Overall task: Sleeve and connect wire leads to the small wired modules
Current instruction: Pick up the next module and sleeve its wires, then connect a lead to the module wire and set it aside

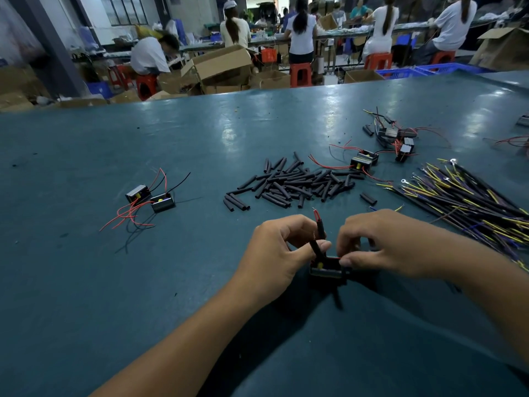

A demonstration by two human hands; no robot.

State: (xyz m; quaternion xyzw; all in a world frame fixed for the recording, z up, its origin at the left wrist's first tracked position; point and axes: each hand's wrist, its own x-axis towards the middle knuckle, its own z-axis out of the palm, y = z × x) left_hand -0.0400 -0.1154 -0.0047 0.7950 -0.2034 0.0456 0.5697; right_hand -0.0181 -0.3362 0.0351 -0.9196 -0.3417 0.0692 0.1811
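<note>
1. Holding the small black box-shaped module (327, 270) just above the teal-green work table (143, 282), you have both hands meeting over it near the table's front edge.
2. Your left hand (274, 253) has its fingers curled, the thumb and forefinger pinching a black sleeved lead (319, 239) that rises from the module; a short red wire tip (315, 214) sticks out of the top of the sleeve.
3. Your right hand (380, 242) is curled too, its thumb tip pressed on the module's upper right corner, where a thin red wire (336, 258) runs; what the other fingers hold is hidden, so you cannot tell more.
4. A loose heap of short black tubing sleeves (294, 181) lies beyond your hands, near the middle of the table.
5. A spread bundle of black, yellow and purple wire leads with ring terminals (463, 196) lies to the right of that heap.
6. Two black modules with red and black wires (150, 197) sit together on the left, well apart from your hands.
7. A pair of black modules with red wires (363, 161) sits just beyond the heap, and a further cluster of wired modules (398, 137) lies farther back on the right.
8. People in white tops sit on red plastic stools (300, 74) among brown cardboard boxes (223, 64) beyond the table.
</note>
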